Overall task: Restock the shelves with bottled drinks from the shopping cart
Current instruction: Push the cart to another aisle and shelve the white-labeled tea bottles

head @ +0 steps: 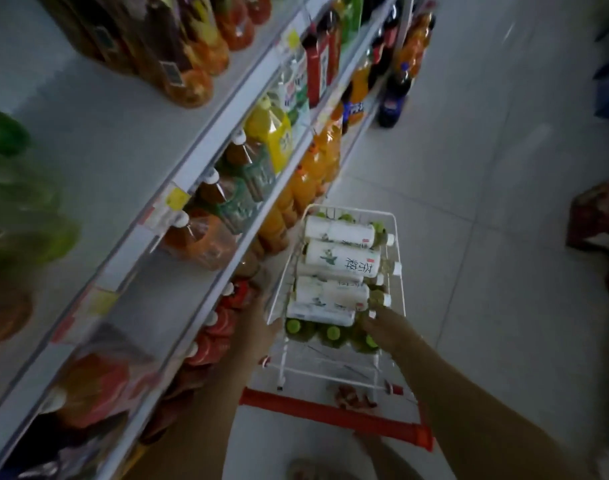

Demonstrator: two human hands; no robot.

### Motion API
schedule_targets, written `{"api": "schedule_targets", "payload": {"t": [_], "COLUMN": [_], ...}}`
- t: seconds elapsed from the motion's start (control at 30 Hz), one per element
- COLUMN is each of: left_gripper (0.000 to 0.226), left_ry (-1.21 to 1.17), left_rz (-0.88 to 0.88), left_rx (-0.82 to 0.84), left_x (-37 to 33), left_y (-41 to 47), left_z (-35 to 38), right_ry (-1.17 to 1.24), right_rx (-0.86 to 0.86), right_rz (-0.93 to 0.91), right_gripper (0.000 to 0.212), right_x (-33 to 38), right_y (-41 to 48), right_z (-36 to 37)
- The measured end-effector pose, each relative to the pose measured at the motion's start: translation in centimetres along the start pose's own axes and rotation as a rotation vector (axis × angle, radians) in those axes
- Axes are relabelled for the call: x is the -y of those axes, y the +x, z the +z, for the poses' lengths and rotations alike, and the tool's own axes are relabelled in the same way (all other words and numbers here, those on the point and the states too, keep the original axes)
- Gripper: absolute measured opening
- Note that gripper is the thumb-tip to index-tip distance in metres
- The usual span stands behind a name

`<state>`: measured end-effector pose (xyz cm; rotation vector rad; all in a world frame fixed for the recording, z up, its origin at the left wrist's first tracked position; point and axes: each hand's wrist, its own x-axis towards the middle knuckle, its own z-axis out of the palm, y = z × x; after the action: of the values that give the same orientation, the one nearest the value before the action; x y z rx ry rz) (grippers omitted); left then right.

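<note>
1. Shelves (206, 140) run along your left, rows of drinks with bare stretches on the upper boards; judge your gap there before you lift anything.
2. Shopping cart (396, 237) stands just beside the lowest shelf; keep it close so each carry stays short.
3. White-labelled bottles (341, 259) lie stacked on their sides in the cart, above green-capped bottles (332, 332) standing upright at the near end.
4. Your left hand (261, 327) rests at the cart's near-left rim, fingers seemingly curled on the wire; blur hides the grip.
5. Your right hand (377, 327) reaches among the bottle necks, fingers loosely spread, nothing clearly pinched. Take the topmost bottle first, by its body.
</note>
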<state>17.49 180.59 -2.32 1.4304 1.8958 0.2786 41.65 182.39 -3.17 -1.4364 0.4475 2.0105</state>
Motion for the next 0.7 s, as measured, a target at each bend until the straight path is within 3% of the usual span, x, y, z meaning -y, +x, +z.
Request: {"api": "schedule_targets", "payload": {"t": [0.07, 0.13, 0.17, 0.43, 0.57, 0.7], "left_gripper": [0.042, 0.047, 0.051, 0.073, 0.072, 0.077], "left_ry": [0.017, 0.018, 0.047, 0.491, 0.769, 0.636], "left_rz": [0.076, 0.175, 0.223, 0.493, 0.472, 0.345], "left_rx": [0.022, 0.092, 0.127, 0.219, 0.189, 0.193], "left_x": [-1.5, -3.4, -4.5, -10.2, -11.6, -11.5], "left_y": [3.0, 6.1, 7.5, 13.6, 14.4, 13.1], "left_z": [0.8, 1.7, 2.2, 7.4, 9.0, 8.6], "right_ry": [-0.13, -0.052, -0.021, 0.03, 0.024, -0.157], "right_rx": [-0.045, -0.06, -0.1, -0.164, -0.209, -0.268], "right_rz": [-0.145, -0.128, -0.134, -0.149, -0.247, -0.426], "right_gripper": [0.027, 0.005, 0.006, 0.035, 0.045, 0.051], "right_x": [0.0, 0.5, 0.6, 0.5, -1.1, -1.6], "right_y": [1.9, 4.0, 4.8, 9.1, 7.5, 3.4], "right_z": [0.2, 0.2, 0.2, 0.1, -1.0, -2.3]}}
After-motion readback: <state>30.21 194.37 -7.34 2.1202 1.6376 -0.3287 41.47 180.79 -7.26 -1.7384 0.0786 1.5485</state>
